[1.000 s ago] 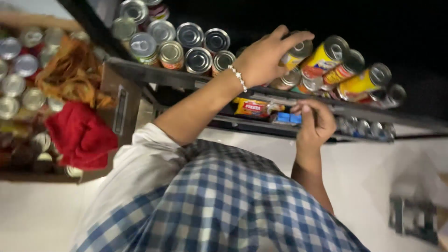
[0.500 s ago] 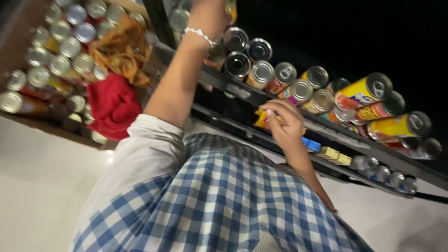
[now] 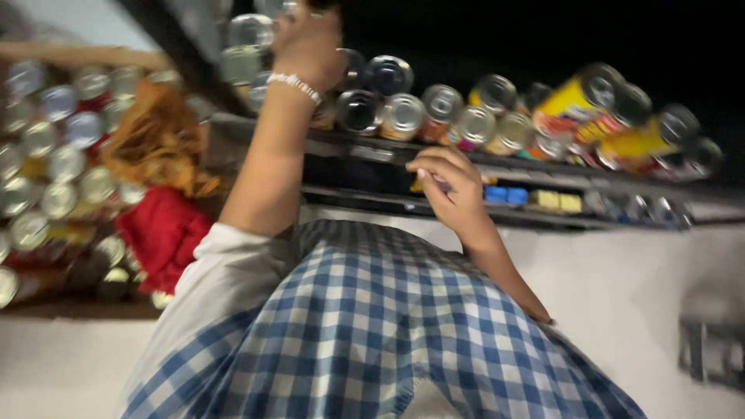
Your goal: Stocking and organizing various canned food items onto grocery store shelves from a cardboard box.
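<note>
The view is blurred and tipped, looking down over a blue-and-white checked garment (image 3: 372, 334) toward a dark shelf (image 3: 349, 147) packed with tins. The left hand (image 3: 310, 46), a beaded bracelet (image 3: 295, 84) on its wrist, is up at the top of the frame among the silver-topped cans (image 3: 388, 101) on the shelf; its fingers curl round something there, but the blur and the frame edge hide what, so I cannot tell whether they hold a can. The right hand (image 3: 454, 190) is lower, just in front of the shelf's front edge, its fingers (image 3: 434, 167) drawn in narrow and bunched together; a small dark bit shows between them, too blurred to name. Just beside that hand, along the lower ledge, sit small blue packs (image 3: 504, 195) and yellow packs (image 3: 559, 202). To the right on the shelf lie yellow-labelled cans (image 3: 574, 105) on their sides, lids facing the camera. Off to the left is a second stack of silver cans (image 3: 54, 171), with a red cloth (image 3: 159, 233) and an orange crumpled wrapper (image 3: 159, 140) against them. Pale floor (image 3: 636, 264) shows below the shelf.
</note>
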